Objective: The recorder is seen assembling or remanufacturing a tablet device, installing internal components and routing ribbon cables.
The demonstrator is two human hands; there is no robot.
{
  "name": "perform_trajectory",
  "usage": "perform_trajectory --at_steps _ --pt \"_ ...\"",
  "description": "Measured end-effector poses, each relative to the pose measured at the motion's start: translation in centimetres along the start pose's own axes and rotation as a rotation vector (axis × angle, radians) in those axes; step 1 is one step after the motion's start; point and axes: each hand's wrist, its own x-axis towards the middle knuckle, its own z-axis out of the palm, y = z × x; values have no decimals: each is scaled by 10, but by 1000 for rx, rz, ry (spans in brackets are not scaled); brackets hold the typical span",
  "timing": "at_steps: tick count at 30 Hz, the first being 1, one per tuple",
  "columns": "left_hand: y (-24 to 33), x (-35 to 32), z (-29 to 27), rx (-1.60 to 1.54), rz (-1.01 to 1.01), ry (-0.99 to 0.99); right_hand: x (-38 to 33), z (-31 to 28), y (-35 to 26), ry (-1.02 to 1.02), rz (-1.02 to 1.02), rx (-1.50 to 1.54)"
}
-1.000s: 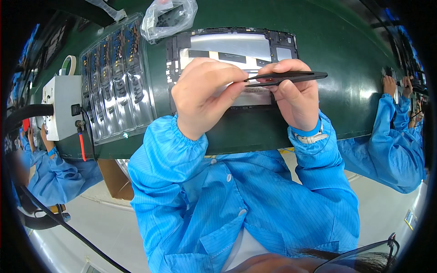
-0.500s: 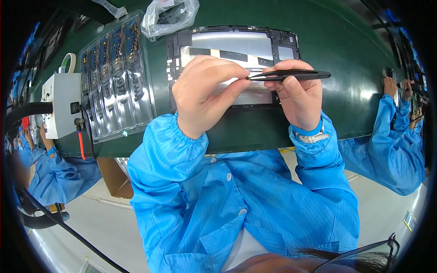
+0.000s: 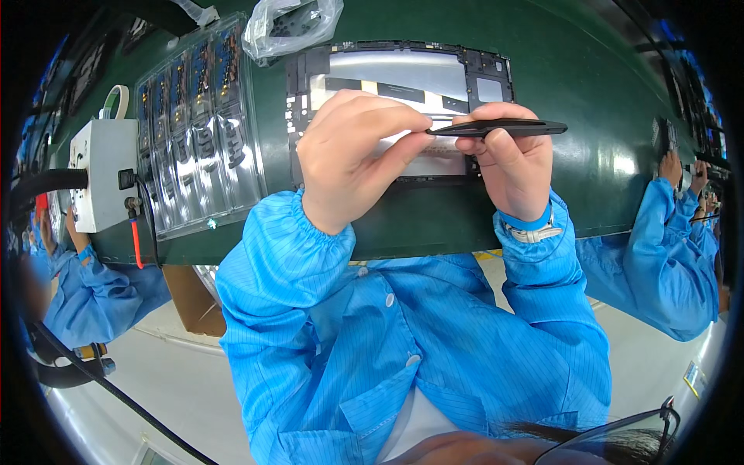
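Black tweezers (image 3: 518,126) lie across the fingers of my right hand (image 3: 513,167), gripped by thumb and fingers with their tips pointing left. The thumb and forefinger of my left hand (image 3: 349,159) are pinched together at those tips. Whatever lies between them is too small or hidden to make out. Beneath both hands, a black-framed device panel (image 3: 490,66) with a silvery middle and dark and yellowish strips rests on the green table (image 3: 573,93). My hands cover part of its near half.
Left of the panel lies a clear plastic tray (image 3: 203,174) with circuit boards in its slots. A clear bag (image 3: 293,31) of dark bits sits behind it. A white box (image 3: 107,174) with cables stands farther left. Co-workers in blue sleeves (image 3: 657,225) sit on both sides.
The tweezers' prongs, slightly apart before, now look pressed together. Both my hands have shifted a little to the right, still meeting at the tips.
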Motion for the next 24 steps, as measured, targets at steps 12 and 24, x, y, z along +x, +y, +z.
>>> perform_trajectory --at_steps 12,24 --pt "4 0 -1 -159 -126 -32 -1 -3 5 35 57 149" --pt "6 -5 -5 -673 -612 -162 -4 -6 7 -9 68 174"
